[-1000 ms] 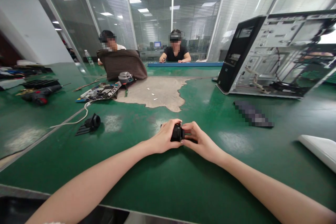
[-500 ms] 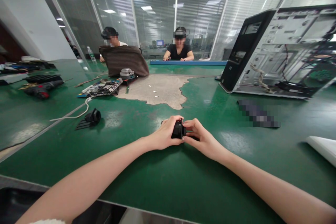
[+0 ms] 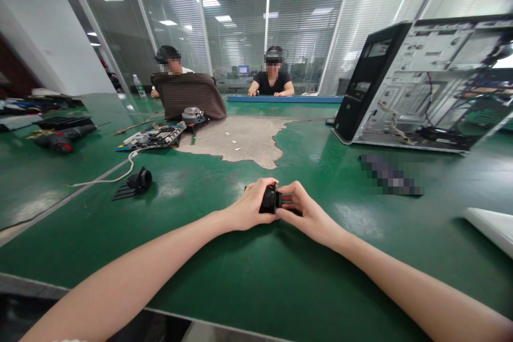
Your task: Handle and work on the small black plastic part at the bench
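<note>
My left hand [image 3: 249,207] is wrapped round a small black plastic part [image 3: 268,200] with a stepped, flanged body, just above or on the green table. What the part is I cannot make out, and its left portion is hidden in the palm. The fingers of my right hand [image 3: 301,207] are curled with their tips at the part's right-hand end, thumb below. To the left on the table lies another black plastic piece [image 3: 138,181] with a round collar and long thin prongs.
An opened computer case [image 3: 372,85] stands at the right. A circuit board [image 3: 154,135], a white cable [image 3: 130,163], a brown cloth-like cover [image 3: 192,96] and a power drill [image 3: 62,138] lie left. Two people sit across the table. A white object [image 3: 489,227] sits at the right edge.
The view has tilted up slightly. Both hands stay round the black part, and its right end shows a little more between my fingers.
</note>
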`<state>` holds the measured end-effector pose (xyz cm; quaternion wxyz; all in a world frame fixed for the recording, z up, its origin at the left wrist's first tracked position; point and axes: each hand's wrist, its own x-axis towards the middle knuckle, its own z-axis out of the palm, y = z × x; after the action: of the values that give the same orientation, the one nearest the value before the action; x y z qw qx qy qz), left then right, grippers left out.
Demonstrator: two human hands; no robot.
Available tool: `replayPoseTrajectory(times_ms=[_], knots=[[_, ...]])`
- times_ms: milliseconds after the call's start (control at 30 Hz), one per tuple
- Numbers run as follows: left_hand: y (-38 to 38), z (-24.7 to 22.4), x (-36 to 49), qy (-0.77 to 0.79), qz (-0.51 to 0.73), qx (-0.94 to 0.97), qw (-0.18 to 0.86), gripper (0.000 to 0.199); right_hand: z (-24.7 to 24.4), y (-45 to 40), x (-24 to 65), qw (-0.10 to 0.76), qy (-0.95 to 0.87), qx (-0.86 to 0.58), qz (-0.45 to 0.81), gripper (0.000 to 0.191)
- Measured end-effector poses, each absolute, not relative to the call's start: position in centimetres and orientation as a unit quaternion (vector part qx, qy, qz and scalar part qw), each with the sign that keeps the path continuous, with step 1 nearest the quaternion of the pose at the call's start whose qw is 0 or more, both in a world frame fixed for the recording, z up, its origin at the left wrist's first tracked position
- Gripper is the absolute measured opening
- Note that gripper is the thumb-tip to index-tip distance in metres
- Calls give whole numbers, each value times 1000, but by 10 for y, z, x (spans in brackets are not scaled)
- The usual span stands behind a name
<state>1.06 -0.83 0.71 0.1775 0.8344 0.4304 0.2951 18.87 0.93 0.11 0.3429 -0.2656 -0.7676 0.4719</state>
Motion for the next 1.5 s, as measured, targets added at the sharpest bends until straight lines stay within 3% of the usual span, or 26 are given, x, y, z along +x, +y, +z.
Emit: replayPoseTrajectory(times_ms=[133,433,633,933,1100,1333,1500], knots=[[-9,8,11,429,297,834,182,63,0,11,188,341,-759,-286,476,18],[-9,8,11,425,300,833,186,61,-1,10,191,350,-787,-259,437,26],[-7,7,12,431,298,832,185,63,-1,12,190,343,-770,-283,458,17],[-7,6,11,432,302,830,183,62,-3,11,190,358,-785,-259,434,26],[-7,6,11,427,303,831,186,62,-2,12,190,364,-775,-267,443,16],[-7,5,10,433,307,825,194,63,-1,10,189,347,-780,-282,438,25],[-6,6,11,440,306,819,204,62,-5,11,189,367,-783,-267,425,19]])
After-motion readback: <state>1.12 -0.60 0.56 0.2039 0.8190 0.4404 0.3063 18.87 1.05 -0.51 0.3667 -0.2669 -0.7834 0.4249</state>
